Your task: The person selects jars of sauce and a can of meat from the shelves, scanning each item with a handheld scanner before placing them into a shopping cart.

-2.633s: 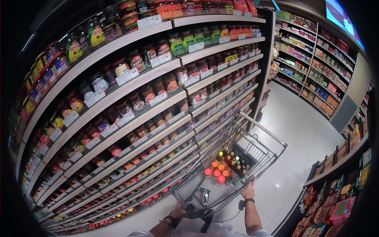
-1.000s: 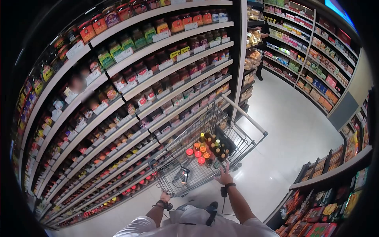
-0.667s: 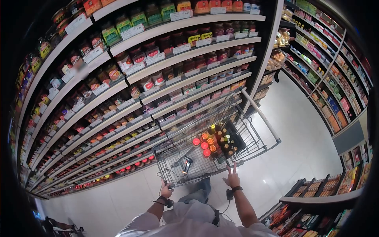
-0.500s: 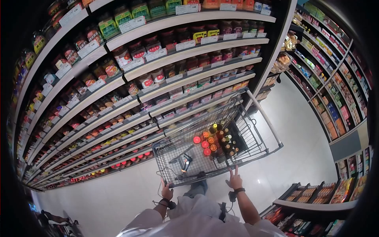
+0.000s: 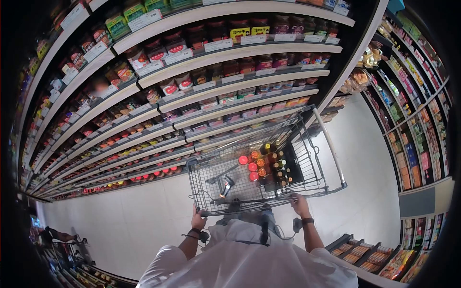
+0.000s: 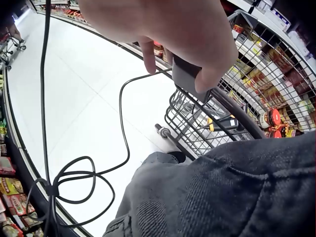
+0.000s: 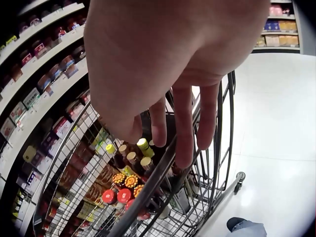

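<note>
A wire shopping cart point(image 5: 329, 146) stands sideways in front of the person. At its near left corner, the left hand point(image 5: 198, 221) grips the dark corner piece point(image 6: 186, 76), thumb on one side and fingers on the other. The right hand point(image 5: 301, 206) rests at the near side rim; in the right wrist view its fingers point(image 7: 184, 133) hang nearly straight over the black rim point(image 7: 148, 192). Inside the cart stand red-lidded jars point(image 5: 243, 160), jars with orange patterned lids point(image 7: 131, 181) and several bottles point(image 5: 282, 175). A black and orange scanner-like device point(image 5: 226, 186) lies on the cart floor.
Long shelves of jars point(image 5: 230, 74) line the far side, close to the cart. A low display of packets point(image 5: 365, 254) stands at the lower right, more shelves point(image 5: 418, 129) beyond. A loose black cable point(image 6: 123, 118) hangs by the left hand. Another cart point(image 5: 72, 249) is behind left.
The cart and the view have turned, bringing the cart squarely before the person. The right hand, its fingers spread half a second ago, now lies over the rim. The left hand stays at the corner.
</note>
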`<state>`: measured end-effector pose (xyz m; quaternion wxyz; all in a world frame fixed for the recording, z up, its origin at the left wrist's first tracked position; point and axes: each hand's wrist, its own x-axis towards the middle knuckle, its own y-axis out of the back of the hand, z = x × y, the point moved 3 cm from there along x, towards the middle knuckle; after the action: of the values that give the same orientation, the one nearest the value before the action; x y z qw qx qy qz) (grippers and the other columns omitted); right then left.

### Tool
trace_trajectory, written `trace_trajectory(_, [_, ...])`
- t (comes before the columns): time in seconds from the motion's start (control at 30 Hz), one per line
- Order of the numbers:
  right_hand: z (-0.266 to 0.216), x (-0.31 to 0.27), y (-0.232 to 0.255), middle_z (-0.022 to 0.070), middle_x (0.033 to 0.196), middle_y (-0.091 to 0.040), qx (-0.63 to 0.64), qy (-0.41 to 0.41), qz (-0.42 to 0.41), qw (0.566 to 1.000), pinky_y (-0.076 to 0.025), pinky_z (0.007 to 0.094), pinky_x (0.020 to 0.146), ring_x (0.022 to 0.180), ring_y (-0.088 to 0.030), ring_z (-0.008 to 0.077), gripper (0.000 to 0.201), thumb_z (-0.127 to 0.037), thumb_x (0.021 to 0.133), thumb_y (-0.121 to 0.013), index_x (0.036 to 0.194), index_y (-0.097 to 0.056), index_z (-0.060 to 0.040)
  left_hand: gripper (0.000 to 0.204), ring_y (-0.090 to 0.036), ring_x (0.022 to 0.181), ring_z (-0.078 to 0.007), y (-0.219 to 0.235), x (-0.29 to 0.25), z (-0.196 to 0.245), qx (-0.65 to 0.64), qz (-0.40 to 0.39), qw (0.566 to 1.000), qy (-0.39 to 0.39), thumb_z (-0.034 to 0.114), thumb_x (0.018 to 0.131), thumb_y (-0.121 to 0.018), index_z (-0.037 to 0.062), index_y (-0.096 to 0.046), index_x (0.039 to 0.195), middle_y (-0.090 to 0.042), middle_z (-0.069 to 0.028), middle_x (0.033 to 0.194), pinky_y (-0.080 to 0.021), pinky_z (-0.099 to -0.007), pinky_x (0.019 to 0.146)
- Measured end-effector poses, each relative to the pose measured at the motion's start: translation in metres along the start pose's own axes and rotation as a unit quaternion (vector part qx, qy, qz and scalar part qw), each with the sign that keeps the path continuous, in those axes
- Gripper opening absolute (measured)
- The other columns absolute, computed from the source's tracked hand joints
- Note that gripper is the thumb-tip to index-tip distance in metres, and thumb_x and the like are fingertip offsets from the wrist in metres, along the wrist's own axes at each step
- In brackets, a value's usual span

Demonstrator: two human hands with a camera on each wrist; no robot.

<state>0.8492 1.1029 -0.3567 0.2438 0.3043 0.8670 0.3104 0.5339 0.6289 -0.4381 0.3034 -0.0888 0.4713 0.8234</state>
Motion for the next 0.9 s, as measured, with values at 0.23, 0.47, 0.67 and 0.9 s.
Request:
trace_trajectory(0.23, [0.028, 0.028, 0.057, 0.0096, 0.088, -0.075, 0.014, -0.008, -0.063, 0.998, -0.058, 0.0374, 0.071, 0.075, -0.074, 0.0269, 0.02, -0.017, 0.087, -0.067, 0.104, -0.068, -0.0077, 0.061, -0.002, 0.153, -0.0431, -0.036, -0.039, 0.083, 0.193, -0.062, 0.979, 0.003, 0.044, 0.082, -0.072, 0.0223, -0.059, 0.137, -0.017, -0.0109, 0.167, -0.026, -0.0657, 0.114])
trace_trajectory(0.47, [0.048, 0.062, 0.051, 0.0068, 0.087, -0.075, -0.206, 0.06, -0.175, 0.961, -0.056, 0.0431, 0.082, 0.087, -0.072, 0.0298, 0.024, -0.034, 0.085, -0.069, 0.104, -0.072, -0.0192, 0.049, 0.006, 0.152, -0.0448, -0.062, -0.026, 0.098, 0.153, -0.131, 0.976, 0.083, 0.07, 0.087, -0.056, 0.0437, -0.064, 0.128, -0.023, -0.0118, 0.165, -0.015, -0.076, 0.112])
trace_trajectory(0.67, [0.034, 0.096, 0.041, 0.0143, 0.094, -0.075, -0.133, 0.132, -0.313, 0.931, -0.057, 0.0399, 0.078, 0.085, -0.073, 0.0275, 0.024, -0.028, 0.089, -0.068, 0.108, -0.072, -0.0146, 0.049, -0.014, 0.15, -0.0466, -0.067, -0.03, 0.126, 0.237, -0.067, 0.968, 0.048, 0.072, 0.084, -0.057, 0.0399, -0.072, 0.118, -0.037, -0.0127, 0.158, -0.009, -0.0758, 0.113])
trace_trajectory(0.9, [-0.258, 0.196, 0.185, 0.0094, 0.091, -0.074, 0.107, 0.312, -0.028, 0.944, -0.055, 0.0274, 0.062, 0.067, -0.069, 0.0145, 0.018, -0.009, 0.097, -0.058, 0.095, -0.071, 0.0034, 0.049, -0.058, 0.121, -0.0344, -0.073, -0.017, 0.129, 0.305, -0.073, 0.95, -0.003, 0.071, 0.083, -0.058, 0.0335, -0.078, 0.107, -0.066, -0.0114, 0.126, -0.023, -0.0522, 0.118])
